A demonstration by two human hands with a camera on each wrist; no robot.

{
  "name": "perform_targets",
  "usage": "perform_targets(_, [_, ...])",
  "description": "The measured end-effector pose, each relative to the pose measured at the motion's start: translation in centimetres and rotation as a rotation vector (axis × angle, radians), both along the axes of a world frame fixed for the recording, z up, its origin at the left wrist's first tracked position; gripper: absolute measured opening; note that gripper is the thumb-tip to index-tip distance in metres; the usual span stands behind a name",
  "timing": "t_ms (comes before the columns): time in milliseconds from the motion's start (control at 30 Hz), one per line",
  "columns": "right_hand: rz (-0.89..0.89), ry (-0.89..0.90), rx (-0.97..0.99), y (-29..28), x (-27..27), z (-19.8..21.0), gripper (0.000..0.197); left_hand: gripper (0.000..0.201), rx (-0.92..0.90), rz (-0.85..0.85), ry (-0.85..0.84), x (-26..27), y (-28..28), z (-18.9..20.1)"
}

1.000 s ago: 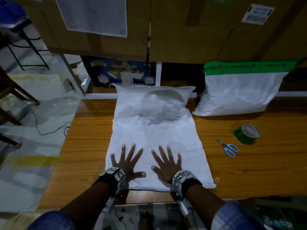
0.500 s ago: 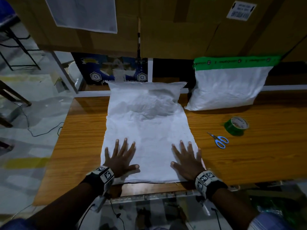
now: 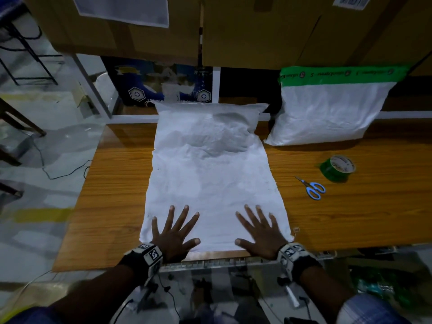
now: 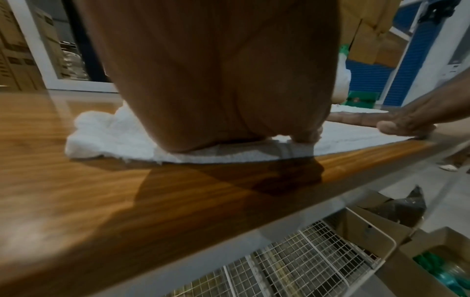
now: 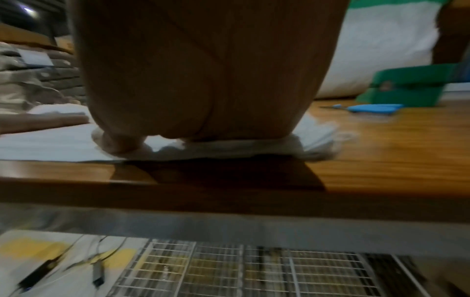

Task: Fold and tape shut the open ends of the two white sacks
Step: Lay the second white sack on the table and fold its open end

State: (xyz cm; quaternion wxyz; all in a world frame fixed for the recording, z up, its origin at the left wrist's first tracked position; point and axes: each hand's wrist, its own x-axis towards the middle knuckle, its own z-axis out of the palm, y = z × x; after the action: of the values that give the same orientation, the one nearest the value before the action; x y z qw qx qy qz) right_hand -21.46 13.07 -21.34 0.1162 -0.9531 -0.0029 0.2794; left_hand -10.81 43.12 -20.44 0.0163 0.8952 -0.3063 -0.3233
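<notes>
A white sack (image 3: 210, 174) lies flat along the wooden table (image 3: 117, 188), its bulging end far from me and its flat open end at the near edge. My left hand (image 3: 174, 232) presses flat on the sack's near left part, fingers spread. Spread the same way, my right hand (image 3: 259, 230) presses its near right part. Each wrist view shows a palm (image 4: 216, 80) (image 5: 203, 70) down on the white cloth (image 4: 106, 136) (image 5: 50, 140). A second white sack (image 3: 327, 113), sealed along its top with green tape, leans at the back right.
A roll of green tape (image 3: 337, 168) and blue-handled scissors (image 3: 314, 189) lie on the table right of the flat sack. Cardboard boxes (image 3: 257, 31) stand behind the table. A wire rack (image 4: 292, 261) and open boxes sit below the near edge.
My hands have slid apart across the sack's near end, the left toward its left corner and the right toward its right corner, still pressing flat.
</notes>
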Motion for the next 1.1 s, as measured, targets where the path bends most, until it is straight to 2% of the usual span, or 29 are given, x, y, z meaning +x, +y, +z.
perform_targets(133, [-0.083, 0.07, -0.041, -4.0, -1.5, 0.6, 0.074, 0.074, -0.025, -0.018, 0.0, 0.0, 0.8, 0.0])
perform_targets(200, [-0.09, 0.078, -0.035, -4.8, -1.9, 1.2, 0.072, 0.085, -0.018, -0.083, 0.005, 0.1, 1.8, 0.4])
perform_targets(267, [-0.097, 0.037, 0.015, -4.9, -2.2, 1.9, 0.077, 0.098, -0.017, -0.153, -0.006, 0.2, 3.3, 1.0])
perform_targets(333, [-0.078, -0.088, 0.051, -4.8, -3.0, 2.3, 0.083, 0.1, -0.063, -0.143, -0.071, 0.4, 5.3, 1.4])
perform_targets(367, [-0.04, -0.174, 0.043, -5.0, -3.6, 2.2, 0.081, 0.096, -0.11, -0.106, -0.125, 0.5, 6.2, 1.6])
perform_targets(433, [0.004, -0.291, 0.072, -5.6, -4.7, 2.1, 0.068, 0.074, -0.222, -0.006, -0.227, 0.6, 7.7, 2.0])
perform_targets(500, [-0.064, -0.34, 0.149, -6.4, -5.3, 2.1, 0.052, 0.048, -0.313, 0.096, -0.29, 0.8, 8.8, 2.2])
perform_targets(567, [-0.109, -0.374, 0.187, -7.1, -5.2, 2.0, 0.043, 0.036, -0.41, 0.152, -0.268, 0.9, 9.4, 2.0])
perform_targets(700, [-0.13, -0.39, 0.231, -8.3, -4.9, 1.6, 0.041, 0.042, -0.493, 0.205, -0.218, 1.2, 10.3, 1.5])
perform_targets(800, [-0.15, -0.352, 0.165, -8.7, -4.8, 1.6, 0.044, 0.034, -0.47, 0.305, -0.172, 1.4, 10.8, 1.5])
perform_targets(900, [-0.164, -0.385, 0.204, -9.2, -4.8, 1.2, 0.035, 0.037, -0.468, 0.355, -0.07, 1.3, 11.3, 1.3])
perform_targets(1100, [-0.245, -0.449, 0.289, -9.6, -4.7, 1.3, 0.022, 0.036, -0.549, 0.336, -0.141, 1.8, 11.5, 1.4])
